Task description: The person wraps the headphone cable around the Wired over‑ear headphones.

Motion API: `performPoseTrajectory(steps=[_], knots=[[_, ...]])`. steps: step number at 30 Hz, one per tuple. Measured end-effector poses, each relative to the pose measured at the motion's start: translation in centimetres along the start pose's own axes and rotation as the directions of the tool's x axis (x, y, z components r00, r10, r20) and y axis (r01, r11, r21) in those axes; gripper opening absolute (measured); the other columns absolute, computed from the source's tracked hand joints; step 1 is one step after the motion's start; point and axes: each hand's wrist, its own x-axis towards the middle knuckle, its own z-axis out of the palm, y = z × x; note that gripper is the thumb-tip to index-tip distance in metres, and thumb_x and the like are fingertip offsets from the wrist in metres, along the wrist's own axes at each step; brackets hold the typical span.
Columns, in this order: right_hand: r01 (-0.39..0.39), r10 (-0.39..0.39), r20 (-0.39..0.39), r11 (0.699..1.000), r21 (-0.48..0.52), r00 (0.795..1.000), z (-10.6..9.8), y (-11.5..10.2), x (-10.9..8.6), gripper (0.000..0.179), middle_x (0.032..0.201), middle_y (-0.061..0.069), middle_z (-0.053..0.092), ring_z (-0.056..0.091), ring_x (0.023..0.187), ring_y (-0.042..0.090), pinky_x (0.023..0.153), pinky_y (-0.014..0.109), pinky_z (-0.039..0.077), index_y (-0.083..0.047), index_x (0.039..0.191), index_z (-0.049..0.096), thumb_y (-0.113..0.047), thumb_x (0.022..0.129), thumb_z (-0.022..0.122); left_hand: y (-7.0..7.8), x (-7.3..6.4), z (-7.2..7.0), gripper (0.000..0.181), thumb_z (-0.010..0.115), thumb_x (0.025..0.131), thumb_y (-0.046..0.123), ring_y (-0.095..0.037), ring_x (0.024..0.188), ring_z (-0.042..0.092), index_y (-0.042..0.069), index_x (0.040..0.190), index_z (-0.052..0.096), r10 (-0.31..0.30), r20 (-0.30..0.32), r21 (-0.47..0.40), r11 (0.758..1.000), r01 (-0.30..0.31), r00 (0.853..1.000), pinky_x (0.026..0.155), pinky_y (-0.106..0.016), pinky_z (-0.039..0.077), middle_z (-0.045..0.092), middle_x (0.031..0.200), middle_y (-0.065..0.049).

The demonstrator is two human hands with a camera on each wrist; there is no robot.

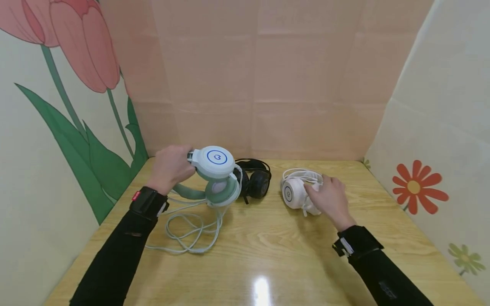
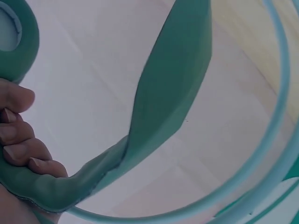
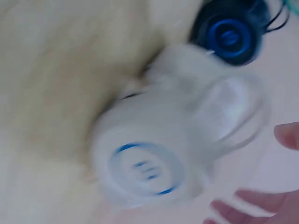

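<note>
My left hand (image 1: pixel 170 168) grips pale green-and-white headphones (image 1: pixel 216 163) by the headband, holding them up over the left of the table. In the left wrist view, curled fingers (image 2: pixel 30 150) wrap the green padded band (image 2: pixel 170 84) beside a green ear cushion (image 2: pixel 29 51). A pale cable (image 1: pixel 197 250) hangs from them and lies in loops on the wood. White headphones (image 1: pixel 294 193) rest on the table at the right, their cord bundled on top. Beside them is my right hand (image 1: pixel 331 202); the blurred right wrist view shows its thumb (image 3: pixel 287 135) and fingers spread, with a gap to the headphones.
Black headphones (image 1: pixel 258 183) sit between the two other pairs, partly hidden behind the green ones. A pink cloth (image 1: pixel 252 85) closes off the wooden table (image 1: pixel 268 246) at the back. Flower-printed sheets (image 1: pixel 451 127) hang along both sides.
</note>
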Motion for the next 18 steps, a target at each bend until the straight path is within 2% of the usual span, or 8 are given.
performPoseTrajectory(steps=[3, 6, 9, 12, 14, 18], knots=[[0.143, -0.139, -0.050, 0.987, 0.075, 0.989, 0.0, -2.9, -0.5, 0.065, 0.136, 0.036, 0.048, 0.038, 0.131, 0.053, 0.105, 0.063, 0.032, 0.011, 0.138, 0.051, -0.040, 0.099, 0.061, 1.1, 0.2, -0.3, 0.005, 0.068, 0.082, 0.012, -0.022, 0.061, 0.048, 0.008, 0.083, 0.065, 0.009, -0.013, -0.016, 1.000, -0.009, 1.000, 0.056, -0.034, 0.032, 0.058, 0.069, -0.004], [0.227, -0.232, -0.006, 0.946, 0.231, 0.973, 0.0, -5.7, -1.0, 0.051, 0.131, 0.027, 0.058, 0.049, 0.127, 0.045, 0.105, 0.059, 0.036, 0.003, 0.132, 0.060, -0.035, 0.099, 0.065, 2.1, 0.3, -0.4, 0.005, 0.068, 0.081, 0.012, -0.021, 0.059, 0.046, 0.008, 0.081, 0.064, 0.021, -0.033, -0.035, 0.999, -0.022, 0.999, 0.056, -0.033, 0.029, 0.055, 0.067, -0.003], [0.232, -0.280, 0.069, 0.890, 0.392, 0.958, 0.1, -8.2, -1.3, 0.047, 0.128, 0.020, 0.064, 0.057, 0.122, 0.038, 0.104, 0.054, 0.042, -0.001, 0.130, 0.063, -0.035, 0.098, 0.067, 2.9, 0.5, -0.3, 0.005, 0.068, 0.082, 0.012, -0.021, 0.059, 0.045, 0.008, 0.082, 0.064, 0.032, -0.045, -0.046, 0.998, -0.034, 0.998, 0.056, -0.032, 0.028, 0.052, 0.066, -0.003], [0.207, -0.307, 0.127, 0.842, 0.499, 0.943, 0.3, -10.2, -1.3, 0.043, 0.123, 0.016, 0.067, 0.062, 0.115, 0.032, 0.099, 0.047, 0.047, -0.003, 0.127, 0.066, -0.033, 0.096, 0.069, 3.5, 0.7, -0.1, 0.007, 0.068, 0.082, 0.012, -0.020, 0.058, 0.042, 0.010, 0.080, 0.061, 0.047, -0.056, -0.056, 0.997, -0.051, 0.997, 0.054, -0.031, 0.026, 0.048, 0.065, -0.002], [0.198, -0.329, 0.156, 0.816, 0.543, 0.931, 0.6, -11.2, -1.1, 0.038, 0.118, 0.014, 0.069, 0.065, 0.109, 0.028, 0.094, 0.041, 0.050, -0.003, 0.122, 0.069, -0.030, 0.095, 0.071, 3.8, 0.7, 0.1, 0.011, 0.068, 0.081, 0.012, -0.019, 0.057, 0.041, 0.011, 0.077, 0.058, 0.057, -0.063, -0.062, 0.996, -0.061, 0.996, 0.053, -0.031, 0.025, 0.044, 0.063, -0.001], [0.203, -0.363, 0.174, 0.789, 0.579, 0.915, 1.0, -12.5, -1.0, 0.023, 0.103, 0.011, 0.071, 0.066, 0.096, 0.022, 0.083, 0.032, 0.051, -0.001, 0.105, 0.072, -0.022, 0.094, 0.071, 4.2, 0.8, 0.5, 0.015, 0.069, 0.081, 0.014, -0.017, 0.055, 0.039, 0.012, 0.073, 0.056, 0.074, -0.069, -0.081, 0.994, -0.079, 0.995, 0.052, -0.030, 0.025, 0.041, 0.062, 0.001]])
